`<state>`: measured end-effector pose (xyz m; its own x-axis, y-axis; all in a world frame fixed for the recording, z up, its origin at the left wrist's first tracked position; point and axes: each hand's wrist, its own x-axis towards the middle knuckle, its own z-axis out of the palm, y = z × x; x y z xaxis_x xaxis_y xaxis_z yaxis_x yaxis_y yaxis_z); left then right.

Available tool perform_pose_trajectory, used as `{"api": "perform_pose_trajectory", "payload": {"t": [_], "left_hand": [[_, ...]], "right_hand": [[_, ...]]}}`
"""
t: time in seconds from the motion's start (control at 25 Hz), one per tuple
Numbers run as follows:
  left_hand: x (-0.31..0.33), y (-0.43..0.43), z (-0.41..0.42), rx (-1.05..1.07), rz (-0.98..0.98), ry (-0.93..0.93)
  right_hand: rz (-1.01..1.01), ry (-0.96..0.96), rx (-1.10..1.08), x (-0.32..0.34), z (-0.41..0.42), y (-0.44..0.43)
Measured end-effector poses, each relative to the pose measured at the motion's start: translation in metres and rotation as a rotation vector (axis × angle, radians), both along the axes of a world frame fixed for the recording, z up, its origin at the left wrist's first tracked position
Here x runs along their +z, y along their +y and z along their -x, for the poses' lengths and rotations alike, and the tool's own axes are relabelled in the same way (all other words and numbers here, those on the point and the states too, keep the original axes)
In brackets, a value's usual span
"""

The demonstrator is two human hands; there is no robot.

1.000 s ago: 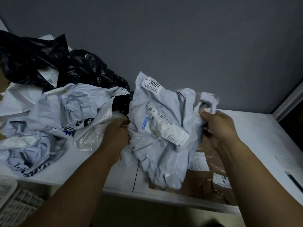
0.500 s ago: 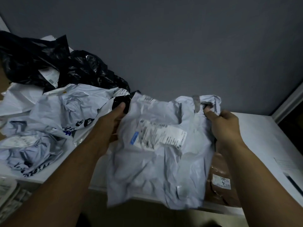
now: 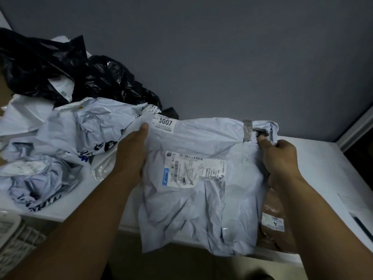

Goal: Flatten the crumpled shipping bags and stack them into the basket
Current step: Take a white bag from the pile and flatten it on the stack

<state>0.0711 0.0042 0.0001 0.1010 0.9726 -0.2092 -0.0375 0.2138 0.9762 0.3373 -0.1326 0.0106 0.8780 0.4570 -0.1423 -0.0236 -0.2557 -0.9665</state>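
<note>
Gripped at its 2 top corners by the left hand [image 3: 133, 153] and right hand [image 3: 280, 158], the grey bag [image 3: 191, 209] is best pulled taut, laid on the surface [image 3: 323, 168] and smoothed outward.

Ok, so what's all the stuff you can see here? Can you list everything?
grey shipping bag: one, pale grey, spread between both hands over the table's front edge
shipping label: one, white, on that bag's front
brown bag: one, brown, on the table, partly under the grey bag's right side
crumpled bags: several, pale grey and white, piled on the left
black bags: at least one, black, behind the pile
clear bag: one, see-through, by the left wrist
basket: one, white, bottom-left corner
table: one, white, under the bags
left hand: bare, grips the bag's upper left edge
right hand: bare, pinches its upper right corner
</note>
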Motion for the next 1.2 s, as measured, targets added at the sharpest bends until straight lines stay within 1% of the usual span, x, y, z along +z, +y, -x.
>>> {"api": "perform_pose_trajectory", "payload": {"t": [0.04,0.08,0.12,0.16,0.24,0.32,0.36,0.4,0.44,0.48,0.52,0.56,0.6,0.68,0.72,0.76,0.8,0.84,0.88,0.92,0.96,1.0,1.04,1.08,1.16,1.2], "left_hand": [[0.004,-0.002,0.000,-0.094,0.106,-0.038],[0.007,-0.008,0.000,-0.189,0.196,-0.030],[0.007,-0.013,0.000,-0.269,0.236,0.009],[0.004,-0.017,-0.002,-0.295,0.225,0.046],[-0.002,-0.020,-0.006,-0.211,0.097,0.032],[-0.006,-0.016,-0.010,-0.073,-0.023,-0.004],[-0.007,-0.013,-0.011,-0.026,-0.036,-0.038],[-0.007,-0.013,-0.015,-0.001,-0.027,-0.079],[-0.008,-0.012,-0.018,0.013,-0.018,-0.115],[-0.007,-0.014,-0.022,0.023,-0.022,-0.147],[-0.006,-0.016,-0.026,0.030,-0.047,-0.166],[-0.005,-0.017,-0.028,0.036,-0.107,-0.126],[-0.007,-0.017,-0.027,0.034,-0.205,-0.007],[-0.014,-0.014,-0.024,0.040,-0.403,0.314],[-0.016,-0.013,-0.024,0.062,-0.455,0.372],[-0.020,-0.010,-0.026,0.083,-0.469,0.370],[-0.020,-0.010,-0.029,0.094,-0.433,0.315],[-0.021,-0.009,-0.033,0.083,-0.339,0.224],[-0.020,-0.010,-0.038,0.032,-0.181,0.100],[-0.018,-0.012,-0.042,-0.062,0.009,-0.026],[-0.021,-0.014,-0.045,-0.174,0.182,-0.091],[-0.025,-0.019,-0.048,-0.266,0.273,-0.086],[-0.032,-0.023,-0.052,-0.306,0.277,-0.034],[-0.038,-0.027,-0.058,-0.297,0.201,0.031],[-0.043,-0.036,-0.069,-0.205,-0.062,0.153],[-0.043,-0.039,-0.072,-0.173,-0.154,0.154]], "right_hand": [[-0.015,-0.003,-0.029,0.001,-0.003,-0.001],[-0.033,0.001,-0.061,0.002,-0.005,-0.003],[-0.047,0.014,-0.084,0.003,-0.007,-0.005],[-0.068,0.046,-0.089,0.005,-0.006,-0.007],[-0.156,0.190,-0.026,0.013,0.000,-0.012],[-0.305,0.409,0.132,0.016,0.003,-0.014],[-0.322,0.493,0.215,0.016,0.003,-0.016],[-0.283,0.531,0.284,0.016,0.004,-0.018],[-0.200,0.525,0.334,0.012,0.004,-0.020],[-0.091,0.474,0.359,0.008,0.006,-0.021],[0.003,0.371,0.340,0.003,0.004,-0.021],[0.057,0.239,0.294,-0.002,0.001,-0.021],[0.082,0.102,0.236,-0.007,-0.004,-0.022],[0.130,-0.111,0.174,-0.011,-0.012,-0.026],[0.148,-0.175,0.178,-0.012,-0.016,-0.029],[0.155,-0.209,0.195,-0.014,-0.020,-0.031],[0.154,-0.225,0.204,-0.014,-0.022,-0.034],[0.148,-0.226,0.199,-0.013,-0.024,-0.037],[0.134,-0.210,0.181,-0.013,-0.027,-0.040],[0.111,-0.189,0.145,-0.013,-0.032,-0.044],[0.083,-0.164,0.107,-0.013,-0.036,-0.046],[0.051,-0.129,0.073,-0.013,-0.039,-0.050],[0.023,-0.090,0.056,-0.012,-0.043,-0.053],[-0.001,-0.049,0.056,-0.010,-0.045,-0.055],[-0.055,0.097,0.113,-0.007,-0.047,-0.060],[-0.065,0.185,0.168,-0.007,-0.047,-0.062]]}}
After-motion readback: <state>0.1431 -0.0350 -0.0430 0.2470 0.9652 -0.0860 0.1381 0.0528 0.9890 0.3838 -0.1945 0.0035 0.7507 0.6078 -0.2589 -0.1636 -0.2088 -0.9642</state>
